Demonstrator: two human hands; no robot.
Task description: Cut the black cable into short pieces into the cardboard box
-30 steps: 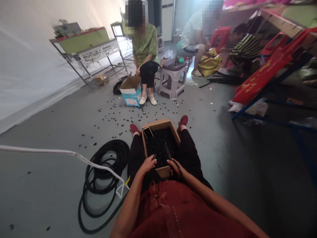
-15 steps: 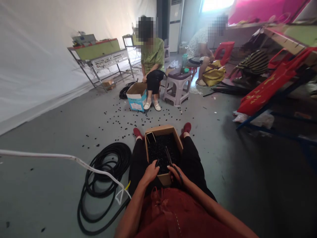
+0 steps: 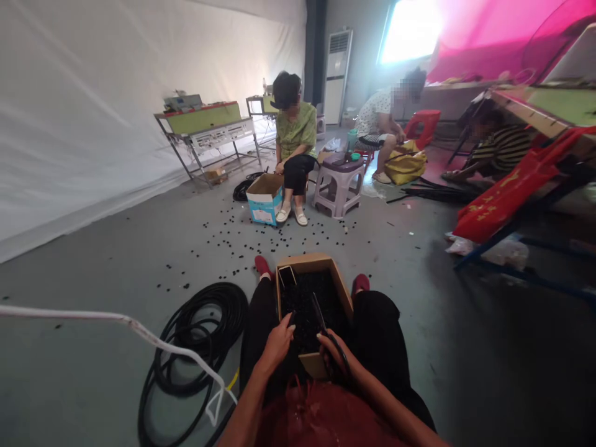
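My left hand is closed on a dark piece of black hose, whose short end shows past the thumb. My right hand grips a pair of scissors by the handles, blades pointing forward and away from the hose end. Both hands are over the near end of an open cardboard box between my legs. Many small black cut pieces fill it. A phone lies on them in the far left corner. On the floor to my left rests a coil of black hose.
A white cable crosses at left. Small black bits lie scattered on the floor ahead. A person in green sits by a blue-and-white box and a plastic stool. Two other people work at right, near a blue-legged table.
The camera has tilted up, so the whole scene sits lower in view. My hands stay over the box, still holding the hose and the scissors.
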